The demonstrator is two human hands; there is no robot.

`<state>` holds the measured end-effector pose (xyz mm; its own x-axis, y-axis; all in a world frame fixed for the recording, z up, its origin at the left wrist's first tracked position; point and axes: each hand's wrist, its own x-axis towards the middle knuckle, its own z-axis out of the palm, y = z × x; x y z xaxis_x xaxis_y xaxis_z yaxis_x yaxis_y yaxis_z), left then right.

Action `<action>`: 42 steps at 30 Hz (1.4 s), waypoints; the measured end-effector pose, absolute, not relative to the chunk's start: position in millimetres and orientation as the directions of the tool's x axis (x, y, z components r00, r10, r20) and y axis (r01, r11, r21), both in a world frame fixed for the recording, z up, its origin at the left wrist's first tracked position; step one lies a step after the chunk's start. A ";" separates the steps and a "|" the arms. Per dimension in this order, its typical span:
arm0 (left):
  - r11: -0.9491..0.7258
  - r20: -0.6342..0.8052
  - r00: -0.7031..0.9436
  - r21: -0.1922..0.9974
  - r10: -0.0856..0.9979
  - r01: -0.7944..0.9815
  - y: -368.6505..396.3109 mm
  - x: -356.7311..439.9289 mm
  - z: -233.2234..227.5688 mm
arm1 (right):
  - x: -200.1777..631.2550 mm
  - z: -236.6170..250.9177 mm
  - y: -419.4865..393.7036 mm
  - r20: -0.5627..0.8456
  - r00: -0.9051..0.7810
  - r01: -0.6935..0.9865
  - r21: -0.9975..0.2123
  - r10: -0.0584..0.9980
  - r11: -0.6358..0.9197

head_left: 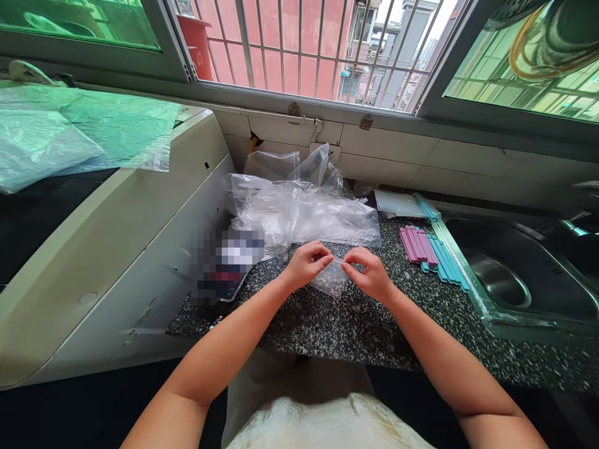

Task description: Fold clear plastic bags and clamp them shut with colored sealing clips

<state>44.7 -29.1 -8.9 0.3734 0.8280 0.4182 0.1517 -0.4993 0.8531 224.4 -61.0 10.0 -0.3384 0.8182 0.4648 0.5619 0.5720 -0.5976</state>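
Speckled countertop (pixel 322 327), small plastic bag (pixel 332 279), transparent

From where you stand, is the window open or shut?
Open in the middle: the window shows the bars untinted there, between a green left pane and a green right pane.

Speckled dark countertop (pixel 337 327), heaped clear plastic sheeting (pixel 304 215), pink strips (pixel 416 244) overlapping blue strips (pixel 449 267)
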 end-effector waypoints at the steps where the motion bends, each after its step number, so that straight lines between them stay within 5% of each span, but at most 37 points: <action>1: -0.492 0.410 0.374 0.856 0.832 0.156 -28.8 44.2 -9.1 | 224.7 9.5 -60.8 0.468 -0.345 0.567 -0.587 0.814 0.578; 16: -0.470 0.357 0.458 0.868 0.815 0.160 -27.9 44.2 -11.6 | 224.9 6.5 -61.4 0.479 -0.393 0.629 -0.483 0.785 0.610; 42: -0.500 0.389 0.445 0.851 0.807 0.163 -29.7 44.5 -8.1 | 224.5 5.9 -60.7 0.498 -0.389 0.612 -0.489 0.775 0.621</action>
<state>44.5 -29.7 -8.1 0.4445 0.8069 0.3890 0.1633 -0.5000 0.8505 224.5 -60.7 5.9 -0.3890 0.7751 0.4979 0.6123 0.6213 -0.4889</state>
